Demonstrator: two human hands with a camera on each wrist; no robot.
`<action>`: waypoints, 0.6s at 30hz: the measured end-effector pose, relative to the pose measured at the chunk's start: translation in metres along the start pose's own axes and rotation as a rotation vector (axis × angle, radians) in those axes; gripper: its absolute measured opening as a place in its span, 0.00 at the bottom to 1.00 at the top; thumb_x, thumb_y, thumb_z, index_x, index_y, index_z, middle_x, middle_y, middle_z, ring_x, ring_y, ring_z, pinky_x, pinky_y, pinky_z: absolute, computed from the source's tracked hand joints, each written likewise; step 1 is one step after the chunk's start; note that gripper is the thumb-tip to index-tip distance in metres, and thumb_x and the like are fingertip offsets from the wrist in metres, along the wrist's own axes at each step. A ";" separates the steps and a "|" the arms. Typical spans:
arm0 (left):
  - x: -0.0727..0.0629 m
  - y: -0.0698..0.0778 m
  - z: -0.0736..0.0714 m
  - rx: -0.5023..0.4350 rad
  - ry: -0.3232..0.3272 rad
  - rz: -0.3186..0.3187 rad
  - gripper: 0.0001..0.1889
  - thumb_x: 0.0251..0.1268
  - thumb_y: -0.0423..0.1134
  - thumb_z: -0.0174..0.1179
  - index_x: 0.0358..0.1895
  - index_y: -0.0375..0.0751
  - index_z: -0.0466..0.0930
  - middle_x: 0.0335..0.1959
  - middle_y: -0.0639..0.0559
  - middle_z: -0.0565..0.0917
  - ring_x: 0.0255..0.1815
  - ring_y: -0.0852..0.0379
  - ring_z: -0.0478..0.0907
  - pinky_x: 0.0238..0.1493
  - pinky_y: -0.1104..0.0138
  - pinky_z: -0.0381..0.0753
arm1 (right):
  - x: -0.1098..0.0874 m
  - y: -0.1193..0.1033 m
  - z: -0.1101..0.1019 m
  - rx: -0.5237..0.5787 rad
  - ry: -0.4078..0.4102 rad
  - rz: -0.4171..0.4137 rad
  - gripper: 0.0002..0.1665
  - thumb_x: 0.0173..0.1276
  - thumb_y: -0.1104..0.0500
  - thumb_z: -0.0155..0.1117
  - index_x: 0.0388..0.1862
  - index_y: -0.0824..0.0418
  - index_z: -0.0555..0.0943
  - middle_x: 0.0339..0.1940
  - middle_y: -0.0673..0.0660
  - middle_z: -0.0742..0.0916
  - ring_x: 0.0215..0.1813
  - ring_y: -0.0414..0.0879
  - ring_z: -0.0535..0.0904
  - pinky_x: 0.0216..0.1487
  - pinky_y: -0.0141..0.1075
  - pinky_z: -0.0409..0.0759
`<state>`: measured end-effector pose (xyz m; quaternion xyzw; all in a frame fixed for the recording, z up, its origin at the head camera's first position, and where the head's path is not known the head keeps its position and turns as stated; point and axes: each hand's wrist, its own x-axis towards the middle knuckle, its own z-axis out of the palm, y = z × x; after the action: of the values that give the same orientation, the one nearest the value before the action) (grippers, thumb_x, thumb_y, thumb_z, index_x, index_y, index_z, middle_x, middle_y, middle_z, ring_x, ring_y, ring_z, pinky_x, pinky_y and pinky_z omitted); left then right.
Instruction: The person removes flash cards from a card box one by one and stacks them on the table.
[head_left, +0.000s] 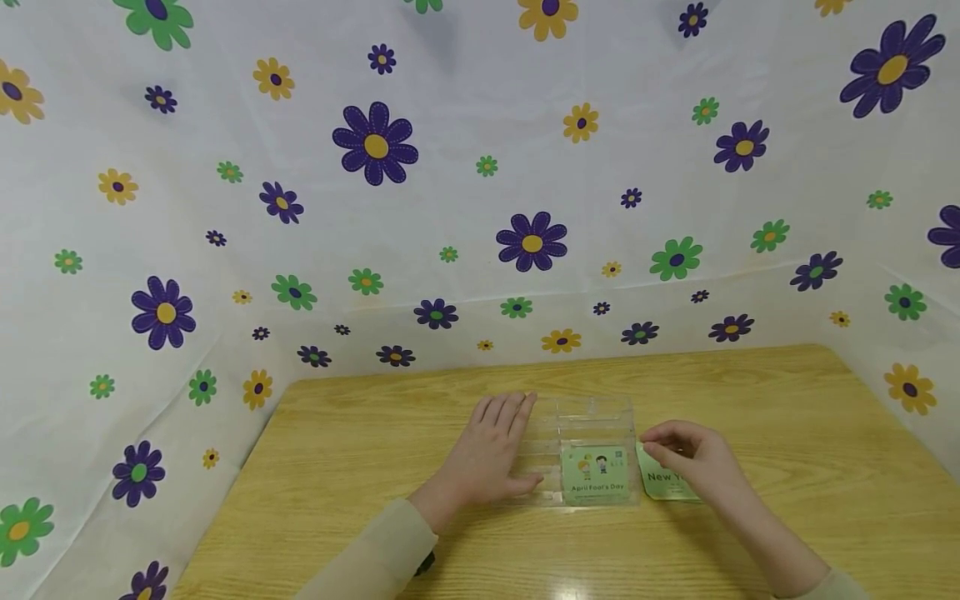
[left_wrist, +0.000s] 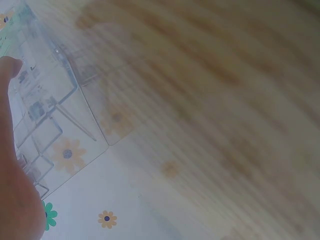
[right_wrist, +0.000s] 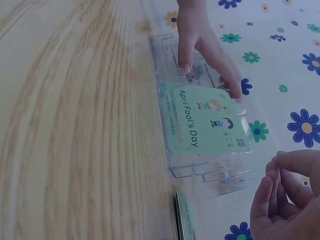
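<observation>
A clear plastic card holder (head_left: 596, 429) lies on the table, its compartments tiered. A green card (head_left: 596, 475) reading "April Fool's Day" sits in its right-hand front compartment, with two cartoon children printed on it. My left hand (head_left: 487, 450) rests across the holder's left half, fingers straight toward the back edge and thumb near the front. Right of the holder is a stack of green cards (right_wrist: 186, 220), its top one showing "New Y", the rest covered. Over this stack hovers my right hand (head_left: 693, 458), fingers loosely bent, thumb and index tips close together, nothing visible between them.
The wood-grain table (head_left: 360, 467) extends around the holder. A white cloth (head_left: 450, 208) printed with purple, green and yellow flowers rises behind the table and along both sides.
</observation>
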<state>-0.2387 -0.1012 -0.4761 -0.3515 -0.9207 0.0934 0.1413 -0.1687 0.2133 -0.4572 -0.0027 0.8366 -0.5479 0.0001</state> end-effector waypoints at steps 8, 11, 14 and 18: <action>0.000 0.000 -0.001 0.005 0.001 0.003 0.60 0.64 0.77 0.58 0.86 0.38 0.48 0.80 0.45 0.66 0.78 0.48 0.65 0.81 0.52 0.64 | 0.000 -0.002 0.005 0.012 -0.002 -0.013 0.12 0.74 0.64 0.70 0.51 0.69 0.87 0.46 0.59 0.91 0.39 0.34 0.80 0.42 0.31 0.83; 0.000 0.000 -0.001 0.006 0.003 0.005 0.60 0.64 0.77 0.58 0.86 0.38 0.48 0.80 0.45 0.67 0.78 0.48 0.65 0.81 0.52 0.64 | 0.001 -0.002 0.006 -0.001 -0.007 -0.025 0.11 0.74 0.64 0.70 0.51 0.69 0.87 0.46 0.60 0.91 0.39 0.34 0.80 0.41 0.29 0.82; 0.000 0.000 -0.001 0.007 0.011 0.009 0.60 0.63 0.77 0.58 0.86 0.37 0.49 0.79 0.44 0.67 0.77 0.47 0.66 0.81 0.51 0.64 | 0.002 -0.002 0.007 -0.014 -0.012 -0.034 0.11 0.74 0.64 0.69 0.50 0.69 0.88 0.46 0.59 0.91 0.38 0.34 0.79 0.40 0.29 0.80; 0.000 0.000 -0.001 0.008 0.019 0.010 0.61 0.63 0.76 0.59 0.86 0.37 0.49 0.79 0.44 0.67 0.77 0.47 0.66 0.81 0.51 0.65 | 0.001 -0.003 0.009 -0.005 -0.013 -0.039 0.10 0.73 0.65 0.70 0.49 0.68 0.88 0.45 0.60 0.91 0.37 0.35 0.79 0.39 0.28 0.80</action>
<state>-0.2387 -0.1011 -0.4749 -0.3566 -0.9172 0.0944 0.1507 -0.1698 0.2039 -0.4579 -0.0225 0.8377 -0.5456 -0.0052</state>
